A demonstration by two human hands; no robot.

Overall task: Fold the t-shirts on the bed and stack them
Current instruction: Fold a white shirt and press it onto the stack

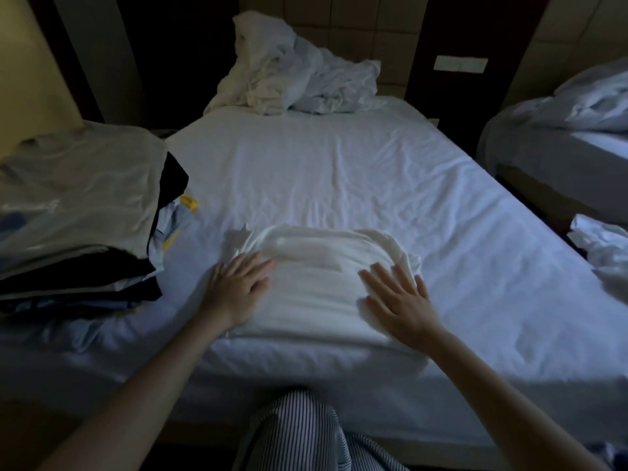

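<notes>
We note a dim room: a white-sheeted bed [339, 171], a second bed [560, 141] at right, rumpled bedding [289, 79] at its far end, a shirt stack [78, 205] at left. A folded white t-shirt [316, 277] lies near the front edge; the left hand [234, 287] and right hand [397, 300] rest on it, fingers straight.

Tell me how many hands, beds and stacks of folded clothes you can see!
Hands: 2, the left hand and the right hand, both flat on the white t-shirt
Beds: 2, the near bed and the second bed
Stacks of folded clothes: 1
Total: 5
</notes>
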